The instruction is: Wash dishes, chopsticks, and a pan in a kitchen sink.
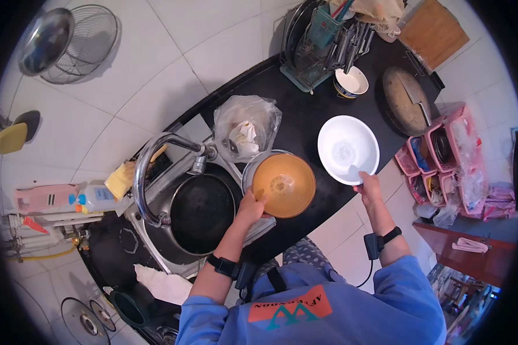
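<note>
My left hand grips the near left rim of an orange-brown bowl, thumb over its inside. Behind that bowl, the rim of a paler bowl shows on the left; most of it is hidden, and I cannot tell whether my fingers touch it. A white bowl is held at its near edge by my right hand, with the thumb on the rim. Its inside faces me. Both bowls are over the black countertop. A clear plastic bag with crumpled white material inside sits just beyond the orange-brown bowl.
Left of my hands, a dark round pan stands in the sink beneath a curved faucet. Toward the back are a dish rack and a small white tub. A cleaver lies on a round board.
</note>
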`<action>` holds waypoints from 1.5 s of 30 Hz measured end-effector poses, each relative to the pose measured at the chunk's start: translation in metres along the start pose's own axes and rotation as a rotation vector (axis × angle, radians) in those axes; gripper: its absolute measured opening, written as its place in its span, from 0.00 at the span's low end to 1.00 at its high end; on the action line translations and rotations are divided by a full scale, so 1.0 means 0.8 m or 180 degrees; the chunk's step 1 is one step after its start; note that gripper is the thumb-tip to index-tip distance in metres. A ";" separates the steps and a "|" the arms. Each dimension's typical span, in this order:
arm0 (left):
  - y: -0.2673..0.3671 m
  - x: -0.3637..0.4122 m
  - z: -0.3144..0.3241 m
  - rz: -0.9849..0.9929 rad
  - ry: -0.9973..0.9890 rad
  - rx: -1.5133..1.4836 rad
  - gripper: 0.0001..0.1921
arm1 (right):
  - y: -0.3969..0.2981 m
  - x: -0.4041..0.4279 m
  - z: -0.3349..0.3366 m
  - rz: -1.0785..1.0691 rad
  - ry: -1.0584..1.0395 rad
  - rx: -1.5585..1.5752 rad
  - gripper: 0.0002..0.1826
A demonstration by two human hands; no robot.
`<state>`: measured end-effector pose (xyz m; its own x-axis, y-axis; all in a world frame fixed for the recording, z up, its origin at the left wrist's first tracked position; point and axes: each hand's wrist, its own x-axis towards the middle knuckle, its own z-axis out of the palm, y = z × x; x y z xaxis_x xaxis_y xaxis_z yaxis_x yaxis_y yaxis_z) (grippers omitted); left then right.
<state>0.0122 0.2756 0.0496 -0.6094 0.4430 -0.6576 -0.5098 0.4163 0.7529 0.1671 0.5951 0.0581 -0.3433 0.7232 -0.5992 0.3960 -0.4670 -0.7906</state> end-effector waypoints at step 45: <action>-0.156 -0.230 -0.223 -0.0041 0.1780 -0.1815 0.19 | 0.063 -0.092 0.147 0.0439 -0.1445 -0.1591 0.20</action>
<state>0.0797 0.0004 0.0817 -0.7385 -0.0860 -0.6687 -0.6588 -0.1185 0.7429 0.1121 0.4588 0.0478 -0.5410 0.3384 -0.7699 0.7696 -0.1699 -0.6155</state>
